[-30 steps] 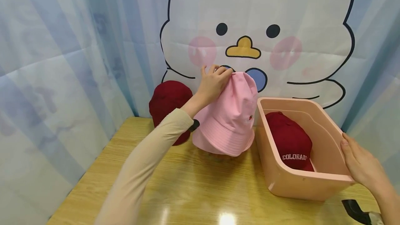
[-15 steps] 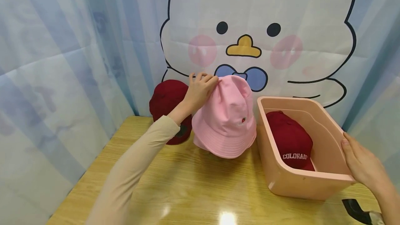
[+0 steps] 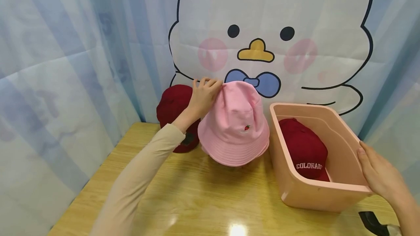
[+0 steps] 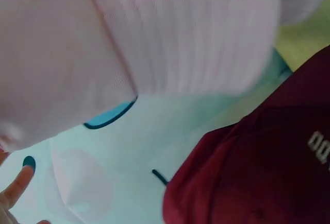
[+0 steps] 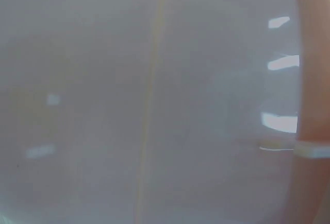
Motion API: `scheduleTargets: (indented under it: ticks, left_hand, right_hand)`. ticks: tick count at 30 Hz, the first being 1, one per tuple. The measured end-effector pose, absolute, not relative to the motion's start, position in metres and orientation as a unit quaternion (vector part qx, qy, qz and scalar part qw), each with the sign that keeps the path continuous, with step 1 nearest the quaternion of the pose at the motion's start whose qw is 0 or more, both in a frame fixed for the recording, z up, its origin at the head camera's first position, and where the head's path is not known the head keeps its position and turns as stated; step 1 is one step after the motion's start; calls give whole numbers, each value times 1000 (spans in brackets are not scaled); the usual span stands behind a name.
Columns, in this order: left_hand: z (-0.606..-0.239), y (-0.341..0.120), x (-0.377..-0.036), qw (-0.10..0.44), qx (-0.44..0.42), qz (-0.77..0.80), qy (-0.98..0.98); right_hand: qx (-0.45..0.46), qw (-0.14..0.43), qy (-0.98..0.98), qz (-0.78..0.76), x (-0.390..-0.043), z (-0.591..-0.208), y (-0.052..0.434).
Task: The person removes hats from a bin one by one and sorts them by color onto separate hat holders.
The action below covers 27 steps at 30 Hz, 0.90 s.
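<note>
At the back of the table, my left hand [image 3: 203, 99] pinches the crown of a pink bucket hat [image 3: 237, 119] with a small strawberry on its front. Its brim points down, and more pink brim shows just beneath; I cannot tell whether a second hat is under it. The same hat [image 4: 191, 33] fills the upper left wrist view, blurred. Behind my left wrist is a dark red cap [image 3: 174, 99], its visor low, partly hidden by the hand. My right hand [image 3: 382, 172] grips the right rim of a peach storage bin [image 3: 328, 194]. A dark red "COLORADO" cap [image 3: 303, 146] lies inside it.
The wooden table [image 3: 197, 203] ends at a curtain [image 3: 65, 83] on the left. A cartoon-printed cloth [image 3: 262, 6] hangs behind the hats. The right wrist view shows a pale glossy surface [image 5: 103, 80] beside a peach strip [image 5: 314, 54].
My left hand has moved left and slightly down with the pink bucket hat, whose strawberry front has turned toward me. My right hand and the bin have stayed in place.
</note>
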<state>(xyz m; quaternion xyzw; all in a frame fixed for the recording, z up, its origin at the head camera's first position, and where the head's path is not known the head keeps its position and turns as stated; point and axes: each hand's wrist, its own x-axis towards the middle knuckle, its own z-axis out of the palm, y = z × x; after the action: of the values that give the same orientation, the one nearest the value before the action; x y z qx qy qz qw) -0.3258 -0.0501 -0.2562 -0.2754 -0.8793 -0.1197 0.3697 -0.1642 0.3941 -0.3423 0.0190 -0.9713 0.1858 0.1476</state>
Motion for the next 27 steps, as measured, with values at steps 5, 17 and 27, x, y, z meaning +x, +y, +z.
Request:
scheduleTargets:
  ticks: [5,17,27]
  left_hand:
    - [-268,-55,-325,353,-275,-136,-884]
    - [-294,-88,-306,343,-269,-182,-881]
    - [-336,-111,-280,329,-275,-250,-868]
  right_hand:
    - [18,149,-972,182,-165,-342,395]
    - [6,175,-973,152,-162,-340,391]
    - [9,230,-956,184,-153,-321,366]
